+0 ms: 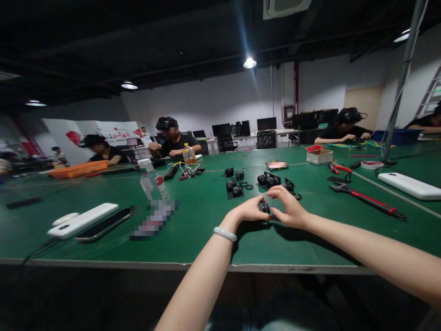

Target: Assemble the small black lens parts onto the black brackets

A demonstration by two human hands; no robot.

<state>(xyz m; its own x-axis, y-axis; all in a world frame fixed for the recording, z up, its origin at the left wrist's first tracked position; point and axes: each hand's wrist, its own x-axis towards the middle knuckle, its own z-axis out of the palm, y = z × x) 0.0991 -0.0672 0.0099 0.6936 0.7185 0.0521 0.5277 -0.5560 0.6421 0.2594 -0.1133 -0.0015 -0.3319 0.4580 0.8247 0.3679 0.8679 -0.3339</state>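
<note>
My left hand [248, 209], with a pale bangle [225, 234] at its wrist, is closed around a small black part [264, 207] just above the green table [206, 230]. Close on its right is my right hand [288, 208], fingers curved and apart, thumb and fingertips near the part; I see nothing held in it. Beyond my hands lie two groups of black round parts, one to the left [234, 187] and one to the right [268, 179]. A few black rings [248, 186] lie between the groups.
Red-handled wrench [370, 201], pliers [341, 168], a small box [319, 155] and a white power bank [409, 185] lie right. Left are another power bank [84, 220], a phone [103, 225] and a clear bottle [148, 181]. Several people sit across the table.
</note>
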